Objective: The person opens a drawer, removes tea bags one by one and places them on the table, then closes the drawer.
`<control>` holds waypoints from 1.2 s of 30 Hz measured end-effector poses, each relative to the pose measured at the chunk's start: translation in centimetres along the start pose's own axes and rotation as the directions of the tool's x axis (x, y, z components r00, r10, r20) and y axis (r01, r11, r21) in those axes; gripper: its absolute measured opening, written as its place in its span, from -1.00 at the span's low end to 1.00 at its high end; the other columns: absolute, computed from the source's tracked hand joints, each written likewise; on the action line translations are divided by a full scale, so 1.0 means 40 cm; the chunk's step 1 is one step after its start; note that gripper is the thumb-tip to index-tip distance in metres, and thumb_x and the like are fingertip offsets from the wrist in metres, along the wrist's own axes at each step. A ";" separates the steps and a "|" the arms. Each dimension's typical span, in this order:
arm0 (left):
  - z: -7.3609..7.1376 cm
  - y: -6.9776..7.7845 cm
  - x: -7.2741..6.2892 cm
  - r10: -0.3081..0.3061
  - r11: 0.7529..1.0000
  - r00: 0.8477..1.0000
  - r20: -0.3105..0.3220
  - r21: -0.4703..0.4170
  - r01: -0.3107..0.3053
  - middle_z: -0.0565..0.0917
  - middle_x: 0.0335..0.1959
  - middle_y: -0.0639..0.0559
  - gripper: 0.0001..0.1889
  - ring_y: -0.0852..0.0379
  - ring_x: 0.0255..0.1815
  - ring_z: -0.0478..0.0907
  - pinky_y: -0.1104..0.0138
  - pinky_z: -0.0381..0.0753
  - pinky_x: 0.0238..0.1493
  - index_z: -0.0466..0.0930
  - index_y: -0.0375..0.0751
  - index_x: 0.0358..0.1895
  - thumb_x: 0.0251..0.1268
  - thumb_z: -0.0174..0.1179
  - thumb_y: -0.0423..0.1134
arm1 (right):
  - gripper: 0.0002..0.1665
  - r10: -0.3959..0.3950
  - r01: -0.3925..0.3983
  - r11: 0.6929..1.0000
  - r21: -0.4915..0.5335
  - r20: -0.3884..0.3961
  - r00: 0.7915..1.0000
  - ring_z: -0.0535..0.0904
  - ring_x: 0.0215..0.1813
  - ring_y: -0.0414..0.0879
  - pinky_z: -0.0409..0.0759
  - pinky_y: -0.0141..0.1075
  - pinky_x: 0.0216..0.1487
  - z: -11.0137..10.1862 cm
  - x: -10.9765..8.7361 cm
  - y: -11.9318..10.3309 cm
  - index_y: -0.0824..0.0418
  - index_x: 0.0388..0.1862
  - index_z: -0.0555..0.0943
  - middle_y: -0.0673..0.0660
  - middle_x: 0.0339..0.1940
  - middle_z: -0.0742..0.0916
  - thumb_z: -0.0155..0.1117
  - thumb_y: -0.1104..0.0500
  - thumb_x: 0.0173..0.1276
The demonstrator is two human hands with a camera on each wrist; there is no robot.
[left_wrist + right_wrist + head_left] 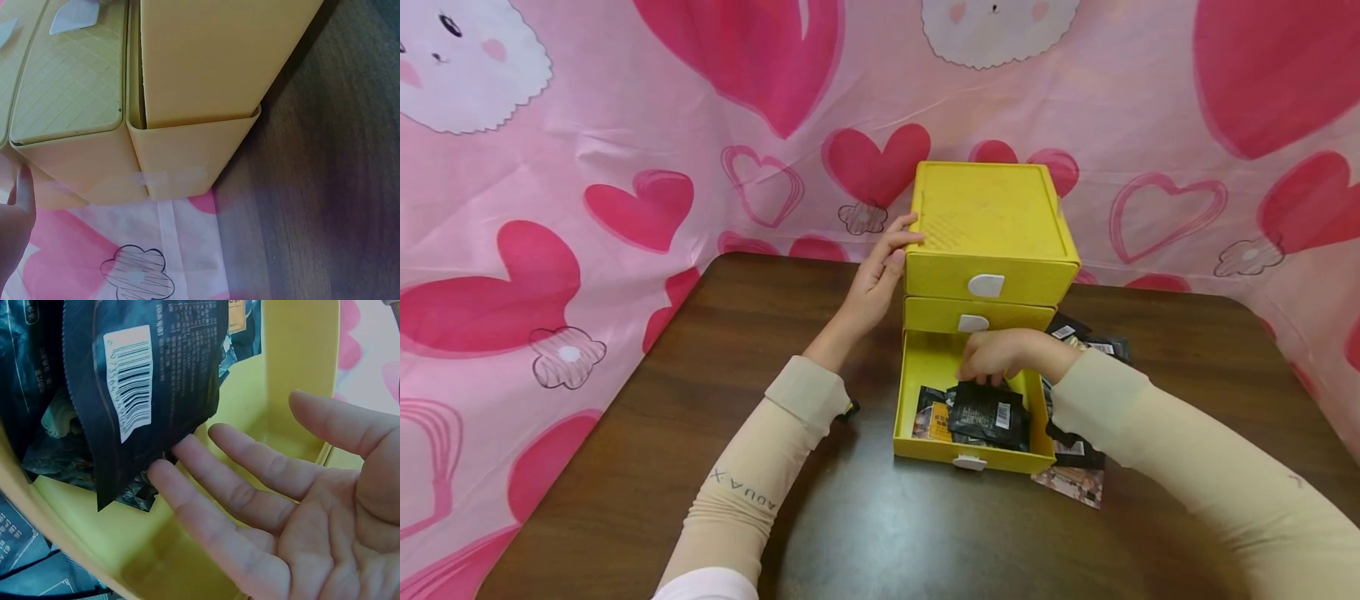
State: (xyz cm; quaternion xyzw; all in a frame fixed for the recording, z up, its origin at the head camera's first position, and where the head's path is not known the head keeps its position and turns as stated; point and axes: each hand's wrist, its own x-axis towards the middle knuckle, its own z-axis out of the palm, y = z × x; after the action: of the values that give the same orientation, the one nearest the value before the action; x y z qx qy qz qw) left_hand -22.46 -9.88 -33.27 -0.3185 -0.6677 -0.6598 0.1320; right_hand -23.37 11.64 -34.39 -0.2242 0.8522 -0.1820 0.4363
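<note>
A yellow three-drawer box (992,212) stands on the table, its bottom drawer (917,367) pulled out toward me. Black snack packets lie in that drawer, the top packet (988,412) with its barcode side up. My right hand (1000,354) is inside the drawer behind this packet. In the right wrist view its fingers are spread and relaxed, fingertips right at the lower edge of the barcoded packet (181,369), thumb apart. With extended fingers my left hand (880,271) rests against the left side of the box near its top.
More packets (1078,492) lie on the table right of the drawer, partly under my right sleeve. White tabs (985,286) mark the drawer fronts. A pink heart-patterned cloth (760,100) hangs behind the dark wooden table (700,333). A small dark object (850,410) sits beside my left cuff.
</note>
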 end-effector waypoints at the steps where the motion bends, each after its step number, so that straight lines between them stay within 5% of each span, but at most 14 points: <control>1: 0.000 0.000 0.000 0.000 1.000 1.000 0.000 0.000 0.000 0.13 0.52 -0.40 -0.69 -0.23 0.59 0.05 0.41 0.38 0.31 0.30 -0.62 0.21 0.53 -0.27 -0.55 | -0.70 -0.008 0.008 1.000 0.000 -0.003 1.000 0.43 -0.43 -0.12 0.33 -0.37 -0.46 0.001 0.002 0.002 0.29 -0.22 0.65 0.27 -0.14 0.67 0.05 0.13 0.54; 5: 0.002 -0.001 0.001 0.003 1.000 1.000 -0.004 0.005 -0.003 0.13 0.52 -0.41 -0.69 -0.23 0.59 0.05 0.36 0.36 0.36 0.30 -0.62 0.20 0.54 -0.27 -0.55 | -0.62 -0.020 0.020 1.000 -0.009 -0.008 1.000 0.63 -0.22 -0.01 0.50 -0.33 -0.34 0.000 0.006 0.008 0.37 0.10 0.63 0.34 -0.06 0.69 0.05 0.14 0.54; 9: 0.003 -0.001 0.002 0.002 1.000 1.000 -0.005 0.007 -0.002 0.14 0.51 -0.40 -0.69 -0.22 0.59 0.06 0.27 0.35 0.41 0.30 -0.62 0.20 0.54 -0.27 -0.55 | -0.58 -0.008 0.008 1.000 -0.002 0.004 1.000 0.66 -0.17 0.03 0.51 -0.33 -0.33 0.000 0.005 0.013 0.37 0.18 0.58 0.32 -0.05 0.69 0.05 0.13 0.52; 20: 0.004 0.001 0.002 -0.003 1.000 1.000 -0.006 0.015 0.003 0.13 0.52 -0.40 -0.69 -0.22 0.59 0.06 -0.07 0.28 0.49 0.30 -0.62 0.21 0.53 -0.27 -0.56 | -0.81 -0.067 0.061 0.997 0.048 0.130 0.989 0.51 -0.40 -0.16 0.32 -0.45 -0.50 0.008 0.008 0.018 0.34 -0.13 0.61 0.03 -0.38 0.62 0.06 0.32 0.42; 29: 0.005 0.001 0.005 -0.008 1.000 1.000 -0.006 0.016 0.008 0.13 0.52 -0.40 -0.69 -0.22 0.59 0.06 -0.09 0.29 0.47 0.29 -0.62 0.21 0.53 -0.27 -0.55 | -0.86 -0.055 0.056 0.998 -0.002 0.163 0.985 0.33 -0.53 -0.19 0.25 -0.45 -0.54 0.006 0.003 0.031 0.27 -0.13 0.58 -0.03 -0.51 0.51 0.11 0.36 0.40; 36: 0.006 0.003 0.004 -0.002 1.000 1.000 -0.010 0.016 0.002 0.13 0.52 -0.42 -0.69 -0.24 0.59 0.05 0.04 0.33 0.48 0.29 -0.63 0.20 0.53 -0.27 -0.55 | -0.86 -0.010 -0.005 0.997 0.078 0.199 0.980 0.26 -0.51 -0.19 0.28 -0.36 -0.49 0.016 0.003 0.034 0.25 -0.16 0.53 -0.04 -0.53 0.46 0.15 0.41 0.35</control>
State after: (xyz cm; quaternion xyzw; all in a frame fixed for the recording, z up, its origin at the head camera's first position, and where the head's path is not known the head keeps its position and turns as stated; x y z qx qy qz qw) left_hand -22.43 -9.63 -33.11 -0.3133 -0.6726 -0.6562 0.1372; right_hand -23.23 12.64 -35.51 -0.2254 0.7963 -0.1922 0.5275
